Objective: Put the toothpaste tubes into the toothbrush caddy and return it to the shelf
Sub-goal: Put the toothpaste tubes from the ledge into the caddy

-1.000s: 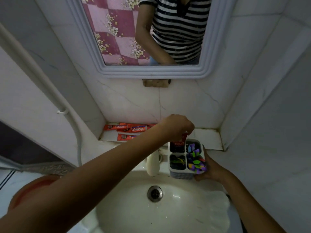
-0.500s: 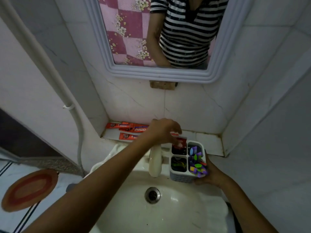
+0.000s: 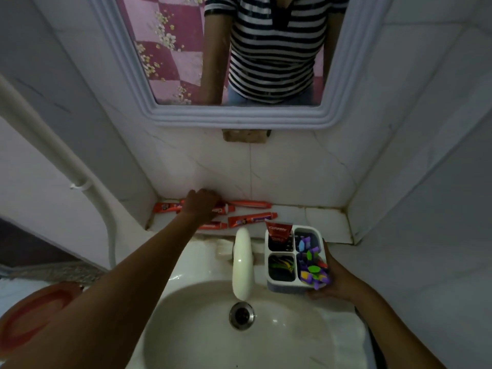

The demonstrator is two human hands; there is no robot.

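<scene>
A white four-compartment toothbrush caddy (image 3: 282, 251) rests at the sink's right rim, and my right hand (image 3: 336, 279) grips its right side. One red toothpaste tube (image 3: 279, 229) stands in the caddy's far-left compartment. Colourful brush handles (image 3: 311, 267) fill the right compartments. Several red toothpaste tubes (image 3: 251, 219) lie on the white tiled shelf (image 3: 322, 222) behind the sink. My left hand (image 3: 201, 205) lies on top of the tubes at the shelf's left end, fingers curled over one; whether it grips is unclear.
A white tap (image 3: 242, 265) stands just left of the caddy over the sink basin (image 3: 202, 328) with its drain (image 3: 241, 315). A framed mirror (image 3: 239, 115) hangs above the shelf. A white pipe (image 3: 80, 186) runs down the left wall. A red basin (image 3: 34, 312) sits on the floor at left.
My left hand let go of the tube it lowered into the caddy and moved back and left onto the tubes on the shelf. My right hand kept hold of the caddy.
</scene>
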